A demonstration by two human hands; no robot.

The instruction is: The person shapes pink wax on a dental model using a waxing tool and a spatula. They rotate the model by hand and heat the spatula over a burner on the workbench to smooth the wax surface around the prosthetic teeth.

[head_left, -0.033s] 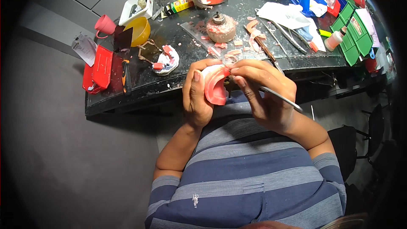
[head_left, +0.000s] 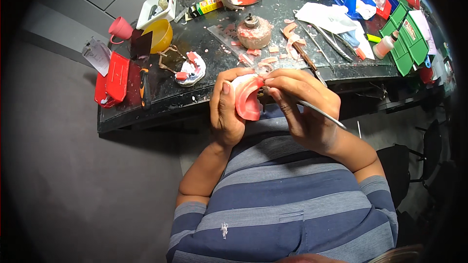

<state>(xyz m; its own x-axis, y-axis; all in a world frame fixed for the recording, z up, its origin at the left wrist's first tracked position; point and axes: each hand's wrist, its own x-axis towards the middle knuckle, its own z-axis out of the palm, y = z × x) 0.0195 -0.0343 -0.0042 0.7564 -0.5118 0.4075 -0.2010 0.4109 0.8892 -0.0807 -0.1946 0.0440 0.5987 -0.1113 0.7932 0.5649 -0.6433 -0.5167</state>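
Observation:
A pale dental cast with a curved pink wax rim (head_left: 249,108) is held up just off the bench's near edge. My left hand (head_left: 226,112) wraps round its left side, thumb on the near face and fingers behind. My right hand (head_left: 312,104) pinches a slender metal carving tool (head_left: 327,116), its shank slanting down to the right past the palm. The tool's working tip is by the rim's upper right end, mostly hidden by my fingertips. Just beyond my hands lie pink wax scraps (head_left: 268,60) and a wood-handled knife (head_left: 305,56).
A wax-crusted burner (head_left: 254,33) stands mid-bench. To the left are a white cast with pink blocks (head_left: 194,74), a yellow bowl (head_left: 161,36) and a red bin (head_left: 117,80). Metal tools (head_left: 336,41), white paper and a green bin (head_left: 403,44) lie right.
The carving tool's outer end has shifted very slightly in my right hand. The cast and my left hand look the same.

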